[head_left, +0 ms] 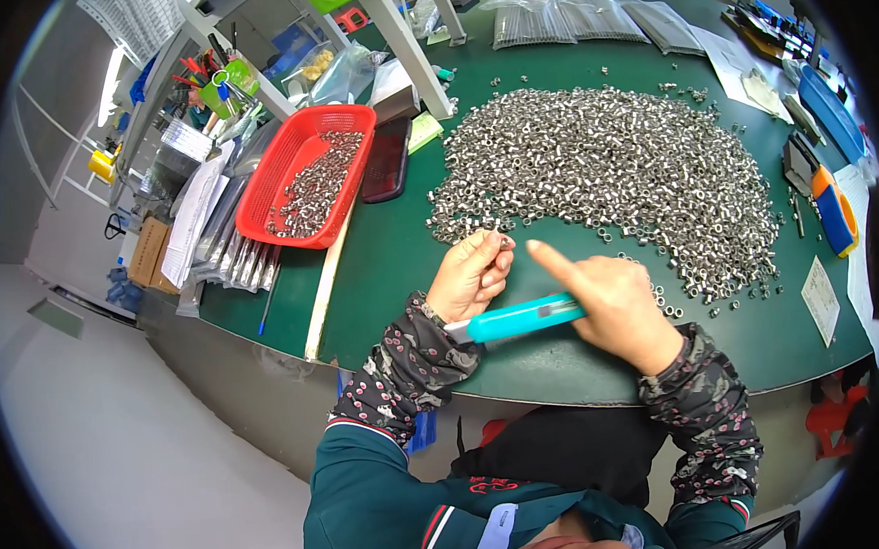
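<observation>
My left hand [471, 276] is closed at the near edge of a broad pile of small metal rings [600, 162]. Its thumb and fingertips pinch one small metal ring [506, 242]. Just to the right, my right hand [622, 302] is wrapped round a teal utility knife [526, 317], with the index finger stretched toward the left fingertips. The knife points left, and its blade end lies over my left wrist. A few loose rings [668, 305] rest on the green table beside the right hand.
On the left, a red plastic basket [247, 212] holds more rings. A dark phone [385, 162] lies beside it, near a white table-frame post [408, 53]. An orange-and-blue tool [834, 210] and a blue tray [831, 116] sit at right. Clear bags [532, 21] line the back.
</observation>
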Demonstrator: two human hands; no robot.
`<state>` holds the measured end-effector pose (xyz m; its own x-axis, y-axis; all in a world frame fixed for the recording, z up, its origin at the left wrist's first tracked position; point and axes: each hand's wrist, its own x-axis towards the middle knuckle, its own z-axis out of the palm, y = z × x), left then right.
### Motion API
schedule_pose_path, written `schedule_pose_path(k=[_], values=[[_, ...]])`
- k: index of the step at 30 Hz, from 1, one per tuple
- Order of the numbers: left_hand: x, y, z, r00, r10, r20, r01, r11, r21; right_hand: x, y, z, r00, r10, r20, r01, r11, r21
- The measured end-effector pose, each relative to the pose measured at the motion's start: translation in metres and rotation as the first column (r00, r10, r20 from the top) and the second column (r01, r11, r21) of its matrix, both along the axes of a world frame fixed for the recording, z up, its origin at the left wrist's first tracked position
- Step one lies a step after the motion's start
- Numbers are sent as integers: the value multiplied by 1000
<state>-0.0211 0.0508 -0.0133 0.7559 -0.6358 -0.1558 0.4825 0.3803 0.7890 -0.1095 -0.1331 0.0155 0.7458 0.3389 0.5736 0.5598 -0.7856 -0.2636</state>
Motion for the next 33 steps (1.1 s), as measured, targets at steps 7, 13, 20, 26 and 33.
schedule_pose_path(k=[7, 13, 20, 26, 33], values=[[-4, -2, 0, 996, -89, 13, 88, 995, 46, 4, 6, -7, 996, 69, 53, -65, 995, -73], [1, 2, 3, 999, 47, 0, -47, 998, -33, 1, -3, -15, 997, 67, 27, -66, 998, -19], [8, 9, -2, 990, 125, 70, -120, 990, -70, -4, -21, -10, 995, -91, -50, 85, 990, -111], [10, 9, -1, 986, 161, 37, -160, 986, -47, -7, -27, 8, 985, -128, -118, 125, 992, -29], [12, 11, -5, 987, 136, 86, -133, 990, -40, -6, -30, 5, 973, -191, -125, 202, 976, 80]])
